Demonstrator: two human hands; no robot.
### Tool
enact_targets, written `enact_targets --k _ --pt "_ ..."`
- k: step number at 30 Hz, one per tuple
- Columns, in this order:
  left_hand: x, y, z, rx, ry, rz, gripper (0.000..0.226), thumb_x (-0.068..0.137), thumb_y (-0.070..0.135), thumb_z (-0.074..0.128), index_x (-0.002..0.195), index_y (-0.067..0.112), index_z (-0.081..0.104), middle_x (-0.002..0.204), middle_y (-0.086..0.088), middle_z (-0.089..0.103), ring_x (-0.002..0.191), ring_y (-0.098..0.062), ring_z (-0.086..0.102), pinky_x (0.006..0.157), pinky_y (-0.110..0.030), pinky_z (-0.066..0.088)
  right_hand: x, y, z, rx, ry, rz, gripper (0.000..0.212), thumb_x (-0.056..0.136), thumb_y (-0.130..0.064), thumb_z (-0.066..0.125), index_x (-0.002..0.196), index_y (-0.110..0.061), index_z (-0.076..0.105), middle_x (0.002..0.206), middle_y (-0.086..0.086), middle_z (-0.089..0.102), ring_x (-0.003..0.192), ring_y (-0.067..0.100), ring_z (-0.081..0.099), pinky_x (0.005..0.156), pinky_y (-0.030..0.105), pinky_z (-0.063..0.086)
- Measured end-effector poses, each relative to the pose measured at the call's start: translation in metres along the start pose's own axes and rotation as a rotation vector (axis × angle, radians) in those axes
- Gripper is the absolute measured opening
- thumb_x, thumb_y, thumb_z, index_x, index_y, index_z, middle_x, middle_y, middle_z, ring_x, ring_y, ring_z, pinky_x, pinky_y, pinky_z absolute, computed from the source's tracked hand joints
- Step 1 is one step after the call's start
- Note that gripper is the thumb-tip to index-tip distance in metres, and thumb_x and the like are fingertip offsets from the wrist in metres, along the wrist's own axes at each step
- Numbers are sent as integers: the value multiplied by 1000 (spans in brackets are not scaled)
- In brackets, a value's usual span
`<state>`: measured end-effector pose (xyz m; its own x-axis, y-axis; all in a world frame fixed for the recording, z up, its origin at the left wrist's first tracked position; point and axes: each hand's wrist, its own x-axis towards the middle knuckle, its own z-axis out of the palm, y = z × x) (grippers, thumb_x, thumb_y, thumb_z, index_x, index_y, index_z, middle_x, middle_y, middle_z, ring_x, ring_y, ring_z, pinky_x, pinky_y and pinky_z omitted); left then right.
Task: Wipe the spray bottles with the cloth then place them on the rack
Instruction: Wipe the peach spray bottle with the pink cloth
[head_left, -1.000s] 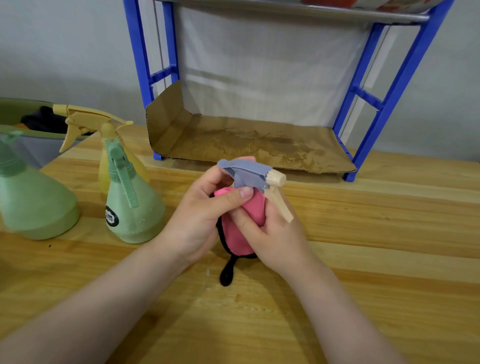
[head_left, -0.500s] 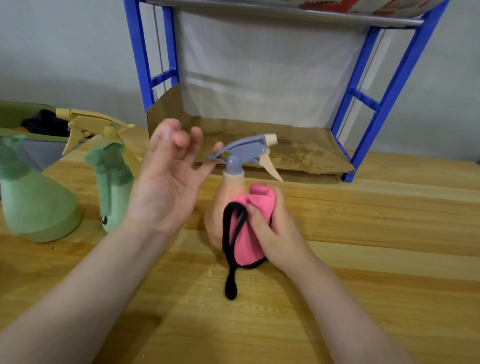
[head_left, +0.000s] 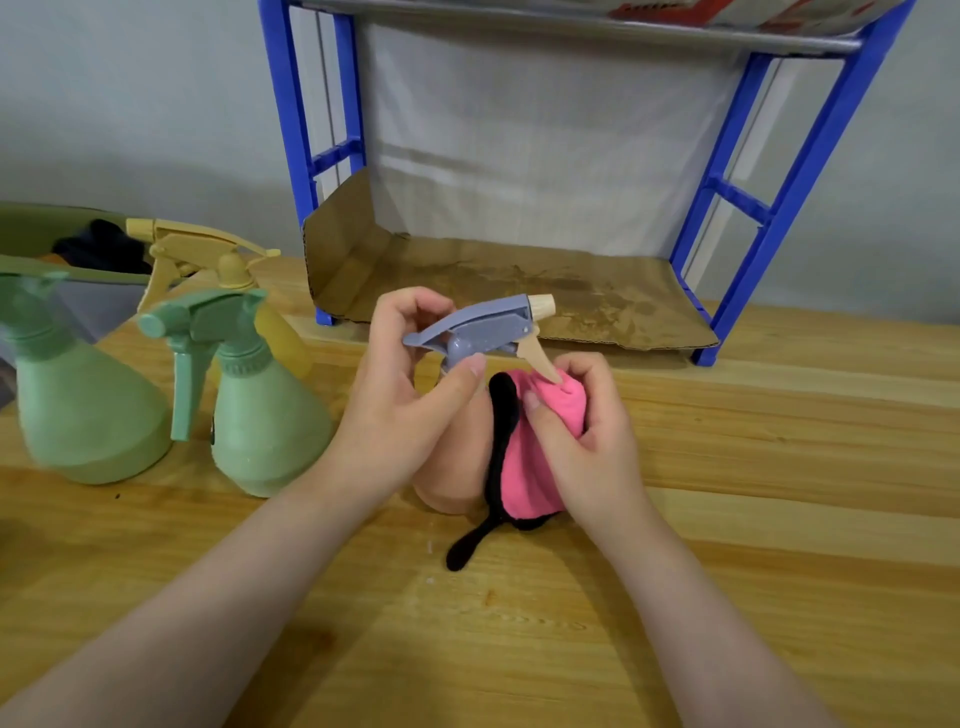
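I have the peach spray bottle (head_left: 451, 467) standing on the worktop (head_left: 753, 545) in front of the blue rack (head_left: 795, 171), and I am midway through wiping it. My left hand (head_left: 400, 410) steadies it at the top: thumb and fingers (head_left: 470, 371) curl round the neck just under the grey trigger head (head_left: 483, 327). My right hand (head_left: 582, 431) grips the pink cloth (head_left: 524, 478) bunched against the bottle's right flank, fingers curled into the fabric, its black strap (head_left: 470, 545) trailing onto the wood.

To do this step well, I judge I should keep the neck pinned so the base does not skid, and drag the cloth down and round the body in overlapping strokes, turning the bottle with the left hand to reach the far side, which I cannot see. The beige trigger lever (head_left: 540, 358) touches the cloth; I would avoid squeezing it. Two green bottles (head_left: 270, 431) and a yellow one (head_left: 283, 338) wait at the left, unshelved; the cardboard-lined shelf (head_left: 519, 291) holds nothing I can see.
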<state>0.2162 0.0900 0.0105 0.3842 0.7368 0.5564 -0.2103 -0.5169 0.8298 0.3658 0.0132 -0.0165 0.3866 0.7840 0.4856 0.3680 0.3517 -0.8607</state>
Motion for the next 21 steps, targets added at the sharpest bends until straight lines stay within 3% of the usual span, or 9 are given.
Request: enact_targets --k 4,7,9,12,15,18,21 --pt "0 -7 -1 103 9 -46 24 84 44 59 102 29 55 95 13 62 91 -6 59 82 -22 43 2 -4 -15 -3 -56 -111 29 80 1 55 103 -13 43 88 -6 49 78 6 50 72 20 43" --pt "-3 -11 -1 139 -48 -17 36 90 46 51 109 17 61 102 6 69 103 -12 64 89 -28 47 7 -8 -25 39 10 -177 37 77 8 53 104 -12 39 94 2 40 85 11 44 79 22 42" --pt "-5 -11 -1 121 -100 -11 38 89 43 51 114 16 60 103 9 69 104 -9 64 89 -23 46 8 -15 -25 44 39 -230 39 75 7 49 103 -17 37 94 4 38 83 16 41 78 24 39" --pt "-6 -11 -1 84 -130 -5 31 89 37 53 113 18 60 103 13 69 103 -7 64 87 -19 45 2 -30 -20 9 -23 -366 33 76 3 48 104 -10 37 92 7 40 80 14 42 74 22 40" --pt "-7 -9 0 63 -102 23 20 93 32 49 107 26 62 101 20 68 99 0 62 85 -15 43 -2 -43 -21 -61 -131 -526 31 77 -6 48 105 -13 37 93 10 43 79 22 44 67 37 41" --pt "-6 -8 1 48 -81 13 18 95 36 47 103 37 64 101 18 68 98 -1 61 86 -19 44 1 -48 -29 -191 -171 -626 31 75 -8 52 103 -13 40 94 3 42 83 21 47 67 41 40" --pt "-6 -9 2 -7 -65 -7 21 96 36 46 106 31 63 101 15 67 99 -6 61 88 -23 44 4 -51 -38 -269 -178 -650 31 74 -10 53 102 -13 40 97 -1 43 84 19 47 67 41 41"
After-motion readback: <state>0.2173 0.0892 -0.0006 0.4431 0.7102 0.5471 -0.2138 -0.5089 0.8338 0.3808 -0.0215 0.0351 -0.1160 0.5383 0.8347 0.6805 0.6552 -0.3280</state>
